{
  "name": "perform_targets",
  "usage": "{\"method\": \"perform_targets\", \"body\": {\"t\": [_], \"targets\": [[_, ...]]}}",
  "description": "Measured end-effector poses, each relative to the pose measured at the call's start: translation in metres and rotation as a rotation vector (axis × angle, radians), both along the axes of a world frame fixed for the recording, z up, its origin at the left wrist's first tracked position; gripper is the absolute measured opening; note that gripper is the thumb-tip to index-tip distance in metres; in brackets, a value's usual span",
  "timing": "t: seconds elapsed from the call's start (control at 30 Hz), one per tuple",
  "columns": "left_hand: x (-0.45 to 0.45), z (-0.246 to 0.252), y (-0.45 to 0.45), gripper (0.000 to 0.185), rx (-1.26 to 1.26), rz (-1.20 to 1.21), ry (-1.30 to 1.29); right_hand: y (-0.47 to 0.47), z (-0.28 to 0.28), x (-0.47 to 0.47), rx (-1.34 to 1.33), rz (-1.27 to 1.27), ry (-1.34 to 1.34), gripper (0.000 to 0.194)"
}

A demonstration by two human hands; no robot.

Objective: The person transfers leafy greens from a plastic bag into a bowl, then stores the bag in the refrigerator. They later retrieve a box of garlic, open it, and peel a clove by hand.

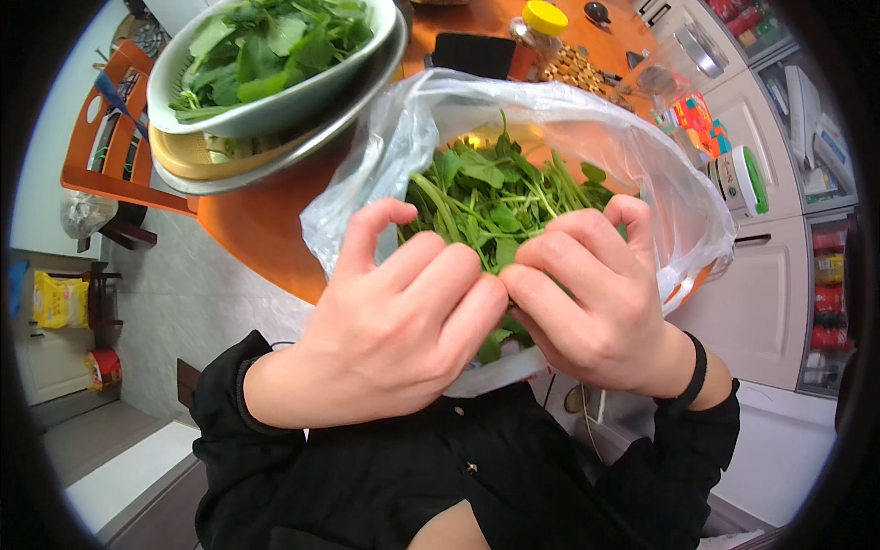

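Note:
My left hand (405,323) and my right hand (595,295) meet at their fingertips over a thin translucent plastic bag (605,120). Both hands have their fingers curled and pinch leafy greens between them; the pinched part is mostly hidden by the fingers. Inside the wide-mouthed bag lies a heap of green leaves and stems (502,199). At the upper left, a white oval colander (275,113) holds more loose leafy greens (261,58). It rests above a yellowish basket (182,155) with pale pieces in it, which sits in a metal basin (227,184).
The bag and basin stand on an orange wooden table (261,234). Behind the bag are a black tray (474,55), a yellow-lidded jar (545,19) and a clear jar (701,51). A green-lidded tub (746,180) is at the right, an orange wooden chair (124,182) at the left.

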State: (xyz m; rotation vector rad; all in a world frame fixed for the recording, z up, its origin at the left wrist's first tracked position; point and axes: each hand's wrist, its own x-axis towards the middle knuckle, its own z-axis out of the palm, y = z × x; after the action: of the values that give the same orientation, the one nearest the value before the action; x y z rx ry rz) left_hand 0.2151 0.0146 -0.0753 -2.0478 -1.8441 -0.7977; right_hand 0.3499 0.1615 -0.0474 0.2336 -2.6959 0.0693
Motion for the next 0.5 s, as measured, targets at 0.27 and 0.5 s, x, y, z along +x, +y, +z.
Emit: {"method": "perform_targets", "body": {"t": [0.27,0.5], "targets": [[-0.034,0.024,0.001,0.007,0.39,-0.387,-0.073,0.019,0.029,-0.036,-1.425,0.73,-0.698,0.015],[-0.139,0.059,-0.008,0.015,0.391,0.475,-0.078,0.033,0.038,-0.141,-1.395,0.184,-0.284,0.031]]}}
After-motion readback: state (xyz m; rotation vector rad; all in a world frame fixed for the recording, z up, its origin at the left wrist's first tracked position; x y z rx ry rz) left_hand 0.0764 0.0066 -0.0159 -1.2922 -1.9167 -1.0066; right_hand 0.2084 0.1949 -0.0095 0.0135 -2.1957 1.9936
